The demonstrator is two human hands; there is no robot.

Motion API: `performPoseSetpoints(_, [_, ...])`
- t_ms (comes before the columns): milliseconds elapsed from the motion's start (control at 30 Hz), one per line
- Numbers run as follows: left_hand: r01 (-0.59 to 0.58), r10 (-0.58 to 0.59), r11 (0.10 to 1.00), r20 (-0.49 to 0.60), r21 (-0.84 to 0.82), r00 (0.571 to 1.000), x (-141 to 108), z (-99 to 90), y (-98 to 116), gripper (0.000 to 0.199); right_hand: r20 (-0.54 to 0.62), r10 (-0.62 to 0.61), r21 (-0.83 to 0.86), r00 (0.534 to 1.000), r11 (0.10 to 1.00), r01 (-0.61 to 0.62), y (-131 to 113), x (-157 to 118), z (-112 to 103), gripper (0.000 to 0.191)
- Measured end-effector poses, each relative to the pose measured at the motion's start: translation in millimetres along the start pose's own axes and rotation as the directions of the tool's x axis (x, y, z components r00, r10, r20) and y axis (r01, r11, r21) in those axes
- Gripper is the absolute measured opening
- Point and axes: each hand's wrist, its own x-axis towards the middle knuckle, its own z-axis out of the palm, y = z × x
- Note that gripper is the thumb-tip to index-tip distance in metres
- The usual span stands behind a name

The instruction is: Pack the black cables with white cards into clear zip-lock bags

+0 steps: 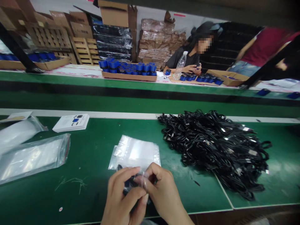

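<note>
Near the front edge of the green table, my left hand (124, 197) and my right hand (162, 190) meet, both closed at the fingertips. Between them is a small clear plastic bag (143, 180), its edge pinched by the fingers of both hands. Something black, perhaps a coiled cable (127, 184), shows through or beside the plastic under my left fingers, mostly hidden. Just beyond my hands lies a stack of clear zip bags (138, 151). A large heap of black USB cables (211, 143) spreads to the right.
Large plastic packs (35, 156) lie on the left, near a stack of printed leaflets (71, 122). Across the raised green ledge (105, 101) stand a carton of blue-and-black items (128, 76) and a plastic bottle (181, 65). A co-worker (185, 59) sits behind it.
</note>
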Motion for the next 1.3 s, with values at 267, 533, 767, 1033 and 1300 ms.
performPoseSetpoints(267, [0.341, -0.34, 0.935, 0.505, 0.093, 0.793, 28.6, -35.3, -28.2, 0.046, 0.199, -0.195, 0.045, 0.96, 0.981, 0.189, -20.4, 8.4, -15.8, 0.017])
performPoseSetpoints(533, [0.573, -0.446, 0.81, 0.506, -0.122, 0.738, 29.5, -38.5, -15.0, 0.032, 0.162, -0.104, 0.083, 0.981, 0.992, 0.092, -20.5, 7.1, -19.1, 0.013])
performPoseSetpoints(767, [0.501, -0.44, 0.824, 0.257, -0.264, 0.86, 25.9, -33.0, -22.7, 0.021, 0.182, -0.101, 0.064, 0.978, 0.994, 0.091, -17.2, -1.1, -22.7, 0.004])
performPoseSetpoints(1033, [0.431, -0.358, 0.887, 0.34, -0.168, 0.869, 24.0, -38.6, -34.4, 0.017, 0.086, -0.117, -0.01, 0.989, 0.993, 0.119, -14.8, 1.7, -25.5, 0.02])
performPoseSetpoints(1300, [0.351, -0.315, 0.932, 0.27, -0.094, 0.91, 23.5, -41.6, -36.3, 0.02, 0.129, -0.119, -0.007, 0.984, 0.993, 0.121, -12.4, 2.4, -22.1, 0.016])
